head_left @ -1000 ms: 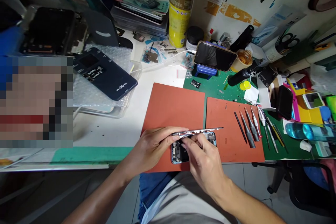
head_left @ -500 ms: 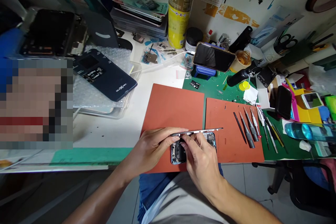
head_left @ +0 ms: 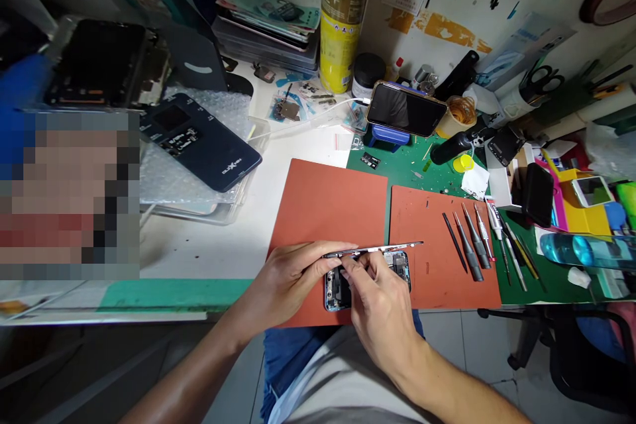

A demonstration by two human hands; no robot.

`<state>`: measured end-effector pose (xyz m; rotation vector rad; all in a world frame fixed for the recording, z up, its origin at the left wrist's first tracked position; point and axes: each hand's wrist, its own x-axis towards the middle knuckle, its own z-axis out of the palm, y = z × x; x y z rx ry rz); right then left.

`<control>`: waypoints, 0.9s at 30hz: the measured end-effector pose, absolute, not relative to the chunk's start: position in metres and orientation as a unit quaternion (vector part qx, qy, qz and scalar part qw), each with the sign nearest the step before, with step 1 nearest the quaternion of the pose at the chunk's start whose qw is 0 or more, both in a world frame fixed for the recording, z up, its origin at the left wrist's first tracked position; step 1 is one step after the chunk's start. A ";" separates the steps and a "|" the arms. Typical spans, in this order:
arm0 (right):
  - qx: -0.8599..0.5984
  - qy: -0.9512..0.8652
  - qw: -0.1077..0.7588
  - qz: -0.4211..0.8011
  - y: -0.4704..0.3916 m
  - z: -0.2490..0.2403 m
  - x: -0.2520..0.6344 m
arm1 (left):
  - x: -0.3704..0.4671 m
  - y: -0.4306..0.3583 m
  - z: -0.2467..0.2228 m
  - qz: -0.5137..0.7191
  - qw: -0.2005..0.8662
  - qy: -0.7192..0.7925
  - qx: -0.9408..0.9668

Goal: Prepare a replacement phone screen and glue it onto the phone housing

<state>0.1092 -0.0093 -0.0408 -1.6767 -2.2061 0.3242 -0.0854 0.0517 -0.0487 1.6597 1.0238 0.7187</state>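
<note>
An opened phone body (head_left: 338, 293) with its inner parts exposed lies on the orange mat (head_left: 328, 195) at the near edge of the bench. Pinched between the thumb and fingers of my left hand (head_left: 292, 278) is a thin phone screen (head_left: 395, 246), seen almost edge-on and raised along the far side of the body. My right hand (head_left: 380, 298) reaches over the body, its thumb and fingertips pressed together just under the screen. Whatever those fingertips grip is hidden behind them.
A second orange mat (head_left: 415, 238) carries several screwdrivers (head_left: 470, 245). Behind the mats, a phone (head_left: 407, 109) leans on a blue stand. A dark blue device (head_left: 203, 142) rests on bubble wrap at left. A tall spray can (head_left: 342, 26) stands at the back.
The fingers of my right hand have shifted slightly beneath the screen. My left hand and the screen keep almost the same position.
</note>
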 end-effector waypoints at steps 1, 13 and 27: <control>-0.593 -0.776 0.178 0.121 -0.009 -0.041 0.109 | -0.086 0.052 -0.049 0.299 0.508 0.423 0.688; -0.573 -0.736 0.316 0.174 -0.015 -0.042 0.111 | -0.085 0.051 -0.051 0.314 0.494 0.411 0.699; -0.383 -0.830 0.391 -0.103 -0.041 -0.022 0.158 | -0.089 0.053 -0.052 0.290 0.475 0.418 0.718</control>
